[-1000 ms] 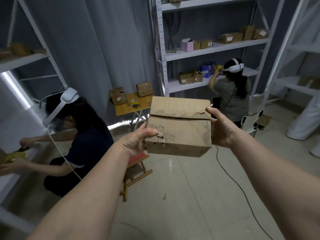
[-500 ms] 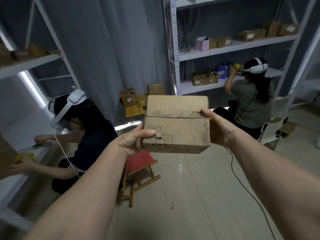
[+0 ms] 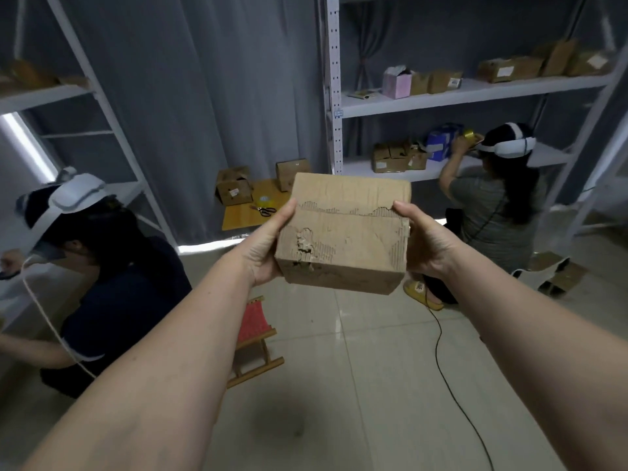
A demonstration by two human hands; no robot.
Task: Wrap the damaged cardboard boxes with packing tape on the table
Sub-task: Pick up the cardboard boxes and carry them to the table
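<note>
Both hands, left hand (image 3: 268, 246) and right hand (image 3: 424, 243), clamp the torn box (image 3: 343, 232); fingers probably curl behind, so the weakened cardboard could buckle.

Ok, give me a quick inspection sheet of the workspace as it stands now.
Surface: small yellow table by the curtain, ahead of the hands.
Job's things: torn cardboard box held in the air; two boxes, a tape roll and scissors on the table.
Clutter: red stool on the floor.
Hands: left hand and right hand grip the box's sides.
Cables: black cable across the floor.
Surroundings: shelves with boxes; two people with headsets.
</note>
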